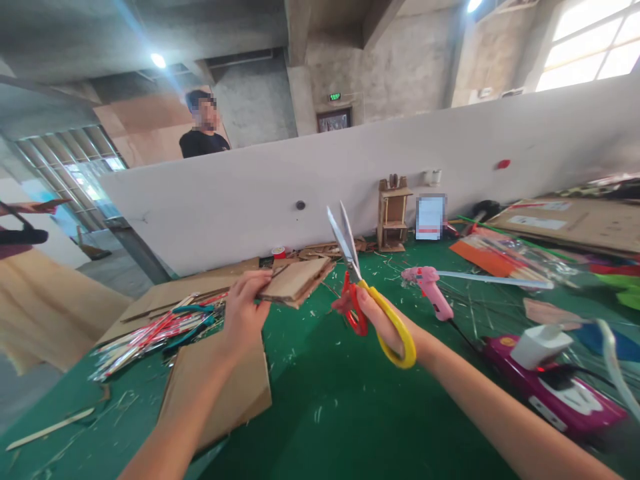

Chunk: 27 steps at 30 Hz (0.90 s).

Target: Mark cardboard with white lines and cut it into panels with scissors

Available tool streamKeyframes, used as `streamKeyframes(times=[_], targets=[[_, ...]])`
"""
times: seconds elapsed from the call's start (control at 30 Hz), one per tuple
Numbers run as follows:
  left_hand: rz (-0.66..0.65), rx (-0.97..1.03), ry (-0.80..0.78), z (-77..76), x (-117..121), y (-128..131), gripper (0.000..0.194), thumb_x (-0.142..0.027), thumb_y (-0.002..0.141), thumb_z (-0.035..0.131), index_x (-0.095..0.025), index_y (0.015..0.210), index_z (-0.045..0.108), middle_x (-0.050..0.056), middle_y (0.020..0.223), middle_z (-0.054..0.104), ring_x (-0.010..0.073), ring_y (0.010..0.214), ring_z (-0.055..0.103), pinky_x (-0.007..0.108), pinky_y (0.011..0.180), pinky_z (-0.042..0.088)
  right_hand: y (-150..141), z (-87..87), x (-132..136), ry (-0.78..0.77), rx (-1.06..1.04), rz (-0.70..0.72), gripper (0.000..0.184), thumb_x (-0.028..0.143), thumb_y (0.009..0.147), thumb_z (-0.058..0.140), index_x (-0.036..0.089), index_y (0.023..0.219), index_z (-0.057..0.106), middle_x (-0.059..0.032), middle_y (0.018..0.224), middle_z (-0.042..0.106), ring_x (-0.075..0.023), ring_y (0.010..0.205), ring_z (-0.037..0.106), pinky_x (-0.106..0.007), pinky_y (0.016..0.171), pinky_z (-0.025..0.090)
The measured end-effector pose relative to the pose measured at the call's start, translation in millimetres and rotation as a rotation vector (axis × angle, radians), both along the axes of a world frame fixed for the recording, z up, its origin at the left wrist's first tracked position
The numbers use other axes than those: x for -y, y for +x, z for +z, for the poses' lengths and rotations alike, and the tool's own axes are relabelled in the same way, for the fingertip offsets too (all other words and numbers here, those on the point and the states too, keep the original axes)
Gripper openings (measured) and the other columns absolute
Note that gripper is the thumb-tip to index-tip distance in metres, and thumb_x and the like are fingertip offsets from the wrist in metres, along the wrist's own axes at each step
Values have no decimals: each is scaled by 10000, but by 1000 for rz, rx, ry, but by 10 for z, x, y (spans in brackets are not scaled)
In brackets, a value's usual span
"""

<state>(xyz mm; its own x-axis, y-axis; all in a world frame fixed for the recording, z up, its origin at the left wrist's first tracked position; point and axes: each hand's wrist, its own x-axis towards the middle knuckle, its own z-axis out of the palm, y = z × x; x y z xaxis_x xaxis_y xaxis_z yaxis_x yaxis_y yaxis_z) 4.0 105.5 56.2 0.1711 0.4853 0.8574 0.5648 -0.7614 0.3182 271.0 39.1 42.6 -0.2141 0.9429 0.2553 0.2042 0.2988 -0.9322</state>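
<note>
My left hand (246, 310) grips a small layered piece of cardboard (296, 280) by its left end, raised above the table. In my right hand (375, 310) is a pair of scissors (387, 323) with one yellow and one red handle loop. Their blades point up and stand slightly apart, to the right of the cardboard and not touching it. A larger flat cardboard sheet (240, 387) lies on the green table beneath my left forearm. To the right of the scissors rests a pink glue gun (431, 291) with a long glue stick in its back.
Wrapped sticks and teal-handled pliers (187, 340) lie at left. A small cardboard shelf (394, 217) stands by the white partition (240, 200). A purple power strip (555, 393) with plugs and cables occupies the right. A person (203, 140) is behind the partition; another person's arm (25, 208) shows far left.
</note>
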Motion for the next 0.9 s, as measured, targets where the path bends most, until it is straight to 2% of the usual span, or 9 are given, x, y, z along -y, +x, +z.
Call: streamKeyframes(times=[0.13, 0.23, 0.33, 0.5, 0.6, 0.67, 0.73, 0.83, 0.9], targets=[[73, -218, 211, 124, -22, -223, 256, -100, 750, 580, -273, 924, 651, 57, 1085, 664, 233, 1054, 584, 426, 957, 369, 36, 84, 5, -133, -49, 86, 549, 654, 866, 337, 210, 945, 649, -81, 976, 679, -227, 871, 645, -305, 629, 547], [23, -267, 168, 178, 42, -207, 260, -107, 743, 612, -301, 908, 668, 51, 1109, 669, 246, 1118, 567, 458, 1021, 295, -65, 105, -13, -225, -270, 113, 468, 604, 850, 442, 192, 864, 662, -72, 897, 696, -217, 824, 667, -314, 677, 550], [-55, -235, 67, 172, 128, -90, 263, -117, 717, 661, -330, 870, 678, 27, 1082, 688, 250, 1129, 567, 478, 1068, 229, -186, 72, -47, -271, -387, 132, 344, 500, 792, 583, 175, 883, 652, -61, 846, 687, -211, 754, 669, -286, 579, 538], [18, -359, 191, 55, 175, 61, 303, -56, 747, 595, -328, 860, 664, 9, 1135, 659, 231, 1184, 527, 519, 1111, 76, -282, -13, -61, -160, -313, 23, 244, 376, 776, 592, 179, 919, 593, -47, 827, 660, -205, 713, 637, -275, 520, 504], [128, -168, 172, -27, 133, 140, 344, -73, 717, 621, -274, 996, 618, 75, 1356, 480, 270, 1336, 332, 542, 1109, 31, -307, -34, -49, -26, -249, -93, 192, 356, 801, 556, 177, 865, 577, -25, 765, 637, -180, 687, 607, -271, 565, 492], [126, 126, 28, -62, 103, 221, 525, -140, 679, 679, -238, 1169, 517, 134, 1465, 298, 289, 1388, 198, 527, 1109, 100, -308, -54, -62, 28, -235, -160, 187, 360, 812, 536, 179, 853, 563, -19, 744, 625, -174, 669, 591, -269, 557, 483], [0, 499, -239, -75, 103, 329, 645, -235, 692, 684, -246, 1273, 404, 151, 1472, 264, 282, 1384, 214, 501, 1089, 209, -294, -92, -92, 57, -246, -196, 203, 370, 822, 520, 179, 881, 555, -32, 774, 628, -184, 691, 589, -269, 546, 481], [-420, 883, -779, -76, 195, 523, 497, -414, 792, 579, -267, 1243, 430, 131, 1377, 437, 284, 1278, 417, 489, 996, 373, -279, -172, -138, 91, -239, -226, 233, 374, 833, 509, 174, 946, 547, -54, 847, 634, -196, 744, 594, -282, 582, 495], [-643, 932, -967, -80, 291, 647, 432, -434, 793, 598, -236, 1168, 512, 115, 1263, 563, 272, 1159, 539, 452, 935, 444, -296, -219, -145, 93, -199, -230, 232, 375, 837, 510, 175, 950, 544, -49, 851, 632, -191, 740, 594, -289, 612, 497]])
